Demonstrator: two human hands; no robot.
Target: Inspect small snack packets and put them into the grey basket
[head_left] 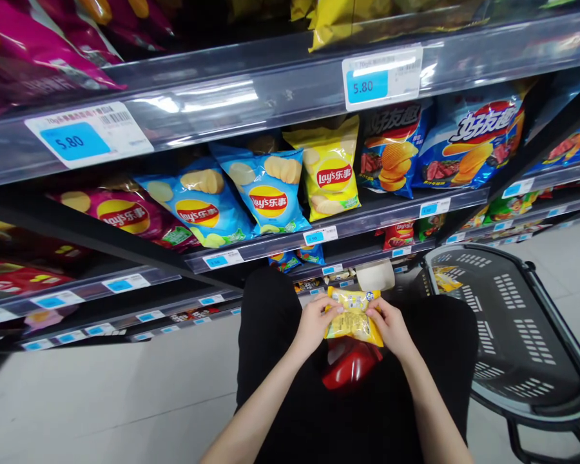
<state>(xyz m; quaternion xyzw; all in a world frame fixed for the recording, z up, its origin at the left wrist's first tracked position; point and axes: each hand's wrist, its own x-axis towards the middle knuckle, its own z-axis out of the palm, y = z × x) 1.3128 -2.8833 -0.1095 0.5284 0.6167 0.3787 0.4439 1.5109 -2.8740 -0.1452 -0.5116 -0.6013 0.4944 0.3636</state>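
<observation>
A small yellow snack packet [353, 316] is held low in front of my body by both hands. My left hand [314, 322] grips its left edge and my right hand [390, 325] grips its right edge, fingers curled over the top. Just under the packet sits a red glossy object [350, 367] against my black clothing; what it is cannot be made out. Store shelves rise directly ahead of the hands.
Shelves [280, 84] hold chip bags: blue Lay's [265, 190], yellow Lay's [331, 171], pink Lay's [125, 216], blue ridged-chip bags [468, 145]. Price tags read 5.80 [381, 77]. A dark shopping basket [507, 335] stands at my right on the light tiled floor [125, 393].
</observation>
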